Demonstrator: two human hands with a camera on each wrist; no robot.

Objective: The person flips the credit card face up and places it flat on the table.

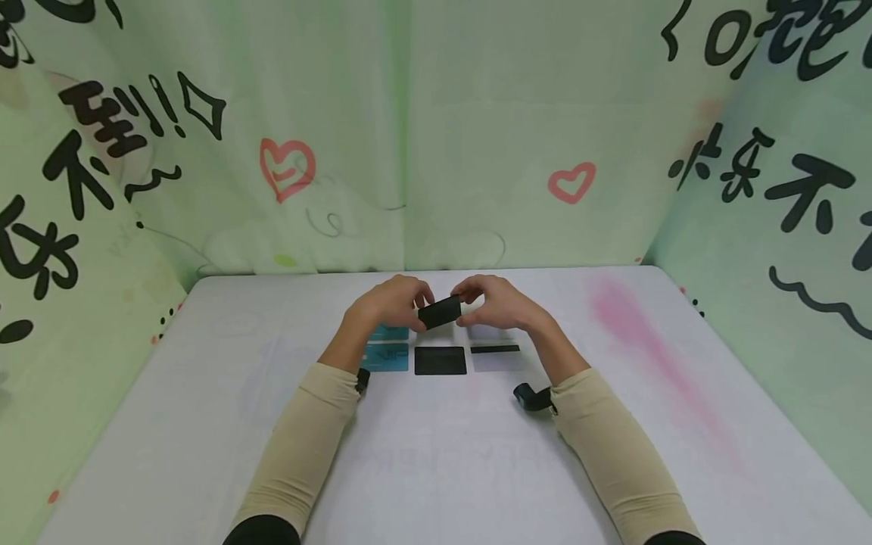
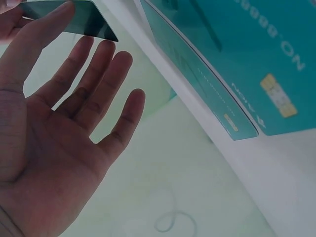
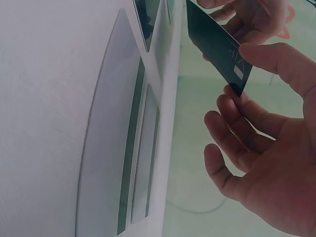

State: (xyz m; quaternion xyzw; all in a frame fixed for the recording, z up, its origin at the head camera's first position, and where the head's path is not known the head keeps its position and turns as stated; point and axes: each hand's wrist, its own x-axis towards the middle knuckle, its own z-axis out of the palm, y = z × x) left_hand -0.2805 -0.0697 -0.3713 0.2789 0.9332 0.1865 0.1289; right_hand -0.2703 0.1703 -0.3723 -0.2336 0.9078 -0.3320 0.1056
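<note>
A: Where's the thing in hand?

B: The thin, dark rectangular card [image 1: 439,312], plastic by its look, is up off the white counter [image 1: 443,454], tilted between the two hands. The left hand [image 1: 398,300] pinches one end; the right hand [image 1: 499,303] pinches the other, thumb on the near face and fingertip behind the edge. In the wrist views the remaining fingers are spread loosely away from it.

A: How do you expect it to handle?

B: Very light, I'd judge, and stiff enough to keep flat; it shows no visible sag between the two grips. The face looks smooth and has a sheen, so it could slide if the pinch goes slack.

A: Fragile?

B: Not very, I'd guess, though squeezing the ends towards each other could bow it. The right wrist view shows VIP lettering and a pale chip near the right thumb; I'd keep pressure off the chip.

A: So where would you take hold?

B: By the short ends or opposite corners, as here, lightly.

A: And one lying flat, like the black rectangular card [image 1: 440,361] in front?

B: Harder. It, the glossy teal cards [image 1: 385,358] to its left and the pale cards with a black stripe [image 1: 496,360] to its right offer only a thin edge; I'd lift with a fingernail.
</note>
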